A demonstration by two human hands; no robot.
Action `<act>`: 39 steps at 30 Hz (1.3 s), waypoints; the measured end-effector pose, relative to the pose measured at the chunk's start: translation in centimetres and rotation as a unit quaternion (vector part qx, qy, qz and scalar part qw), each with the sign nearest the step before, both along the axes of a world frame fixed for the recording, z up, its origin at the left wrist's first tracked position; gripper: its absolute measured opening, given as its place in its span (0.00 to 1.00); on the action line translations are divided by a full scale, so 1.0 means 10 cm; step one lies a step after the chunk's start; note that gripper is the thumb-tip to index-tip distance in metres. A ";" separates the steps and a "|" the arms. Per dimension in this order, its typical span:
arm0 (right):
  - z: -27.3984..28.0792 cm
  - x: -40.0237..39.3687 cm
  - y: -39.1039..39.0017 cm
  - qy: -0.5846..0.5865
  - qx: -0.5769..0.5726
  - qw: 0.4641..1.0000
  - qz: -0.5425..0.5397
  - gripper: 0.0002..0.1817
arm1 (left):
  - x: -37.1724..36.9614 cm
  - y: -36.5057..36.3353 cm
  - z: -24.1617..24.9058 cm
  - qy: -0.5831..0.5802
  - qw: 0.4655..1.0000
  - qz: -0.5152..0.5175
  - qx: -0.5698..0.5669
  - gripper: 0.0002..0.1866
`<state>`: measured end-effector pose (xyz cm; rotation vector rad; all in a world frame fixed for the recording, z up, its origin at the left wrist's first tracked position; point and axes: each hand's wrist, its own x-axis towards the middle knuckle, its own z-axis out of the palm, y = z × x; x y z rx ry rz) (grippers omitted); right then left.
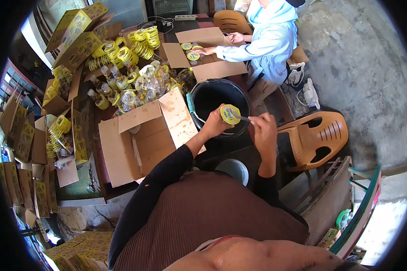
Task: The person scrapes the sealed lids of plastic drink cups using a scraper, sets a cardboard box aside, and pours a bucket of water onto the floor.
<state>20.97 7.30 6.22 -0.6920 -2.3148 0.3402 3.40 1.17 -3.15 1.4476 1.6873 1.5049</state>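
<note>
My left hand (215,123) is closed around a plastic cup with a yellow printed lid (230,114), holding it over the black bucket (219,86). The lid faces up toward me. In my right hand (265,132) is a small knife (243,119), its thin grey blade at the right edge of the lid. The fingers of this hand are curled round the handle, which is mostly hidden. The bucket has a blue-green grip on its wire handle, and its inside is dark.
An opened cardboard box (153,140) stands left of the bucket. Behind it lie piled plastic cups (151,83) and stacked yellow lid rings (144,38). Across the table, a person (262,45) reaches into another box (221,70). A brown plastic chair (319,137) is at right, a grey bucket (234,170) near my waist.
</note>
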 end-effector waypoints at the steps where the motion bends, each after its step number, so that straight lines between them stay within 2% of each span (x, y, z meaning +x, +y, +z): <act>1: 0.03 0.03 0.00 0.018 -0.011 1.000 -0.009 0.09 | 0.00 0.00 0.00 -0.032 0.999 0.001 -0.012 0.30; 3: 0.05 0.03 0.03 0.027 -0.004 0.999 -0.019 0.09 | -0.01 0.00 -0.01 -0.035 0.999 -0.004 -0.019 0.31; 9: 0.01 -0.03 0.15 0.038 0.067 0.996 0.052 0.08 | -0.03 0.02 -0.01 -0.048 0.998 -0.025 -0.039 0.32; 23: -0.01 -0.26 0.26 -0.041 0.168 0.978 0.115 0.06 | -0.04 0.00 0.03 -0.038 0.998 -0.033 -0.041 0.31; 26: -0.09 -0.34 0.28 -0.033 0.180 0.972 0.146 0.06 | -0.04 0.01 -0.02 -0.020 0.999 -0.023 -0.018 0.30; 32: -0.09 -0.34 0.41 -0.053 0.174 0.975 0.124 0.05 | -0.04 -0.02 0.04 -0.050 0.996 -0.021 -0.069 0.29; 35: -0.18 -0.37 0.42 -0.061 0.174 0.971 0.155 0.06 | -0.02 0.00 0.00 -0.056 0.997 -0.018 -0.056 0.28; 37: -0.21 -0.34 0.45 -0.058 0.176 0.972 0.142 0.06 | -0.03 0.00 -0.02 -0.055 0.998 -0.013 -0.019 0.28; 39: -0.19 -0.31 0.48 -0.056 0.178 0.973 0.135 0.06 | -0.02 -0.01 0.02 -0.059 0.998 -0.018 -0.032 0.28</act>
